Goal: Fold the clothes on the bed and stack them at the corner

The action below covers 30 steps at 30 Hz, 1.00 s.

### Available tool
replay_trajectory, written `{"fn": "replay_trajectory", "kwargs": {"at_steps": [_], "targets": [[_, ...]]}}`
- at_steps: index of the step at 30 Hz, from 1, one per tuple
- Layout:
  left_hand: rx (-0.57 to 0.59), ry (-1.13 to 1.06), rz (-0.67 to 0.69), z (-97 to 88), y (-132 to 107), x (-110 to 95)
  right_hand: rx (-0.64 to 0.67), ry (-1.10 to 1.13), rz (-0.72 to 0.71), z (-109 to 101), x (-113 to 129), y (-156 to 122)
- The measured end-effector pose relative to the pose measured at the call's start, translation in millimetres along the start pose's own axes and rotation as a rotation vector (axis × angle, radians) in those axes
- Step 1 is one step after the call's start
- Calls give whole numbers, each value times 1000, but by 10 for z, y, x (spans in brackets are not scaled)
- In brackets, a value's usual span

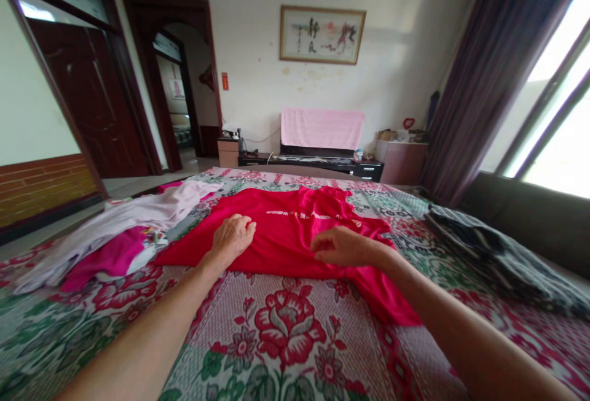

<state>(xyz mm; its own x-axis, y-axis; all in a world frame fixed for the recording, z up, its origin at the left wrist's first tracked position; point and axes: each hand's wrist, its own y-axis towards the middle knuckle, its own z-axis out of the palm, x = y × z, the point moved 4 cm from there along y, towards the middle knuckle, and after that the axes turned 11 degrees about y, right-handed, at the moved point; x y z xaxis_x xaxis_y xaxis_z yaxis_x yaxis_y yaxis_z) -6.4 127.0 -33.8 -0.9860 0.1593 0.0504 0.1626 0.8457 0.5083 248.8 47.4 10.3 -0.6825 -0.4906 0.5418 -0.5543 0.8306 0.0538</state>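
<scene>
A red T-shirt (276, 241) with a line of white lettering lies spread and rumpled on a flowered bed cover (286, 339). My left hand (234, 234) rests on the left part of the shirt, its fingers bent inward and closed on the cloth; the fingertips are partly hidden. Over the shirt's right part is my right hand (341, 246), palm down. Its fingers are loosely bent, with a gap between thumb and forefinger and no cloth visible in them. One red sleeve trails toward me under the right forearm.
To the left lies a pile of clothes, with a pale pink garment (152, 210) over a magenta one (108, 256). A dark striped folded cloth (498, 253) is at the right. Past the bed stands a black low cabinet (369, 171) below a pink towel (322, 128).
</scene>
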Motion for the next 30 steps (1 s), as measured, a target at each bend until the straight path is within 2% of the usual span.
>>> {"fn": "replay_trajectory", "kwargs": {"at_steps": [3,4,6,8,11,14,18,24,30], "targets": [[26,58,-148,-72,131,367,-423,-93,2,-134,-260,48],[56,90,-209,-75,158,506,-509,-135,15,-143,-373,52],[150,147,-328,-45,176,764,-589,-182,70,-118,-605,50],[243,177,-408,12,152,951,-578,-209,107,-64,-781,42],[298,179,-472,66,98,1091,-546,-225,98,0,-882,18],[339,160,-510,55,68,1128,-540,-230,53,22,-858,5],[418,134,-526,-14,61,1078,-553,-231,40,24,-839,1],[336,147,-512,-87,74,998,-573,-224,45,29,-872,1],[219,-102,-438,35,163,1226,-579,-218,30,30,-871,1]]}}
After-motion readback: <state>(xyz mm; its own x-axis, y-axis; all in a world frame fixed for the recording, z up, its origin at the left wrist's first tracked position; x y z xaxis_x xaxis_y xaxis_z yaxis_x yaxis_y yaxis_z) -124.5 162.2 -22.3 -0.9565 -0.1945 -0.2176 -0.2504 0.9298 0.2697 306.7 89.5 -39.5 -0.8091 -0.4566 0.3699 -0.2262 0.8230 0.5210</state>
